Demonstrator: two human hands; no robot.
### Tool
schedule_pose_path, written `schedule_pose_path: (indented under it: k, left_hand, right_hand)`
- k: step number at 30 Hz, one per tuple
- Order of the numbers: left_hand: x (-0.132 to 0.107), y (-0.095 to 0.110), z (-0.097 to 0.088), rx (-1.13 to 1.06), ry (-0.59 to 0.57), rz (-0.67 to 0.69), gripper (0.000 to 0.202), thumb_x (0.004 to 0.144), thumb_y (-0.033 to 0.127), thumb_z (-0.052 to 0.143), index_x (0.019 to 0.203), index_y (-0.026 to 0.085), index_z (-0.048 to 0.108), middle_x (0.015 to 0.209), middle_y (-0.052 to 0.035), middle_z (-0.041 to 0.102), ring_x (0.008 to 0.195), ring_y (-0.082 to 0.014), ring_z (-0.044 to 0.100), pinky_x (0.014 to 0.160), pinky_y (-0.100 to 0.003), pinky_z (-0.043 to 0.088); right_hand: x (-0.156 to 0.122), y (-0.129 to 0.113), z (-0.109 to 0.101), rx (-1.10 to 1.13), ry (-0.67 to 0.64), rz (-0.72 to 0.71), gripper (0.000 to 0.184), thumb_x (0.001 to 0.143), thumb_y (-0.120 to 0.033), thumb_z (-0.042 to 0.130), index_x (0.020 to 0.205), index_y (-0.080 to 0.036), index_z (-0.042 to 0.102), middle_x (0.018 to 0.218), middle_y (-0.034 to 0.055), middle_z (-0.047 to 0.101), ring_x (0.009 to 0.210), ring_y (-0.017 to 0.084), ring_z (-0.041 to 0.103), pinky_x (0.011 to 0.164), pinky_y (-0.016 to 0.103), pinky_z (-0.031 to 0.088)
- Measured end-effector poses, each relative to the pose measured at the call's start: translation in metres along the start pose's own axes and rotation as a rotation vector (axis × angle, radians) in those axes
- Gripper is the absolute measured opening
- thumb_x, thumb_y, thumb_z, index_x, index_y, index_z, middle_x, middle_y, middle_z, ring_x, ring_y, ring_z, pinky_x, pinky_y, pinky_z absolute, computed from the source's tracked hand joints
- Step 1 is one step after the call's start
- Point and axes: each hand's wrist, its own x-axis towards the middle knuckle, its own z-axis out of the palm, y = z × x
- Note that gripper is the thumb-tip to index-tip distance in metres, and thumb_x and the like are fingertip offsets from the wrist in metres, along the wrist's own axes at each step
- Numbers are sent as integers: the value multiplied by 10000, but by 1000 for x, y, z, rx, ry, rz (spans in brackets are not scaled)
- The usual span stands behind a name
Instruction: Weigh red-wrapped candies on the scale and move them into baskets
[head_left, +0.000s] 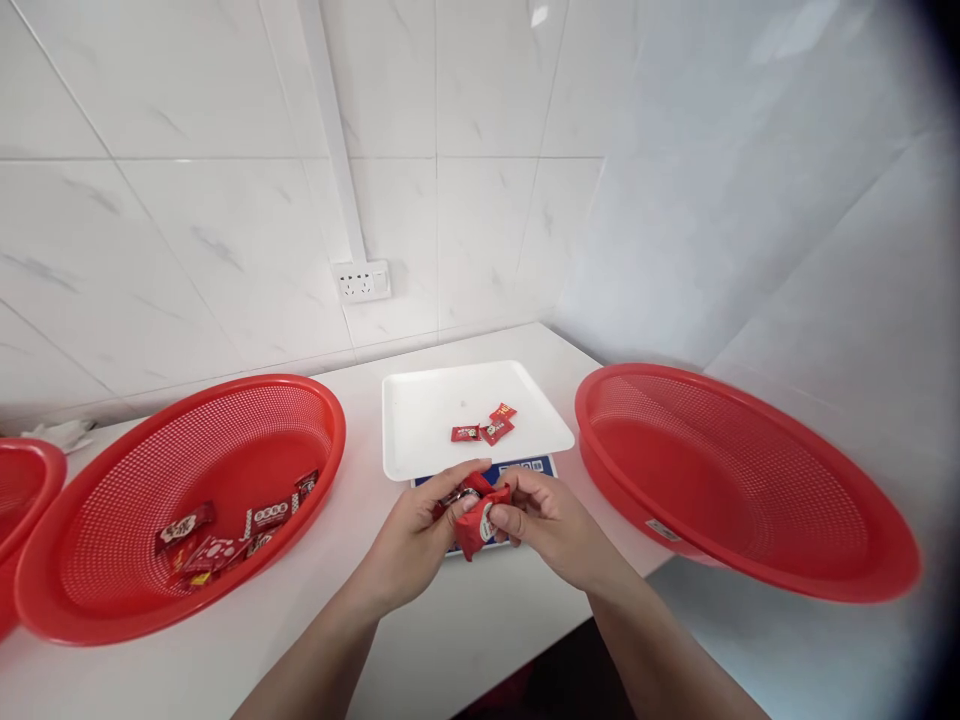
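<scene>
1. The left hand [416,535] is cupped around a few wrapped candies [456,496], above the front edge of the white counter [450,640]
2. The right hand [546,518] pinches a red candy packet [472,530], which also touches the left fingers
3. Just behind the hands stands a digital scale [534,466] with a white tray [420,400]; three red candies [484,428] lie on the tray, close together
4. A red mesh basket [97,615] to the left holds a small heap of candy packets [225,530]
5. Another red basket [750,560] sits at the right, overhanging the counter's edge
6. The rim of a third basket [30,480] shows far left
7. A wall socket [361,282] is set in the tiled wall
</scene>
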Motion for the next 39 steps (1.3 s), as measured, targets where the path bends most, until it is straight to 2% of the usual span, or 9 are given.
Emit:
schedule_pose_path:
  k: [4,7,10,13,17,24,32,35,39]
  left_hand:
    - [-1,1,-6,24,-50,51,361,896,402,415,1176,247,580,1123,-54,624,1076,-202,532,934,-320,423]
    - [0,2,-8,5,-70,-10,395,883,444,424,1177,216,556,950,-60,638,830,-163,569,734,-274,472]
    - [0,2,-7,-37,-106,-62,385,876,438,443,1160,198,542,741,-12,582,615,-112,485,576,-228,421]
    - [-2,0,-3,-3,-43,-37,332,892,417,415,1092,202,569,692,5,551,583,-104,439,547,-219,381]
    - [-4,0,-1,-42,14,-9,299,888,411,426,1103,234,537,685,17,549,568,-100,426,514,-208,346]
    - [-3,7,-4,-234,-1,-58,327,817,456,545,1059,238,527,539,67,457,443,-70,347,437,-182,275]
    - [-9,5,-2,-210,148,-4,333,823,458,539,1069,233,550,488,77,418,426,-67,353,432,-175,303]
    - [-6,3,-8,-208,317,5,350,818,454,551,1089,233,544,524,69,445,442,-70,405,431,-174,339]
    - [1,3,-26,-367,563,122,308,803,399,593,1061,233,560,575,50,513,495,-78,478,458,-176,389]
  right_hand:
    - [-1,4,0,-36,42,-53,300,805,-458,585,704,-188,504,621,-25,527,580,106,483,553,246,385]
    - [0,7,-2,-23,89,-60,311,804,-464,587,693,-190,490,602,-32,514,562,103,478,541,244,383]
    - [0,9,-3,16,108,-54,317,804,-471,586,688,-193,487,587,-35,504,550,102,473,528,243,380]
    - [0,10,-2,58,101,-49,318,801,-471,591,685,-194,489,579,-38,498,530,97,461,514,239,373]
    - [2,12,1,93,99,-24,336,782,-479,613,667,-191,484,566,-39,501,515,94,451,505,238,367]
    - [3,16,-3,243,-13,71,391,701,-496,693,658,-189,453,576,-41,515,495,78,445,486,221,344]
    - [-2,7,3,133,-126,28,372,733,-529,644,730,-175,530,619,-29,504,520,86,438,512,236,360]
    - [0,7,-2,81,-18,70,378,729,-524,647,678,-186,484,575,-42,491,512,89,436,512,234,352]
    - [10,9,-22,-86,265,75,347,758,-515,607,684,-194,499,589,-37,498,551,111,461,533,245,366]
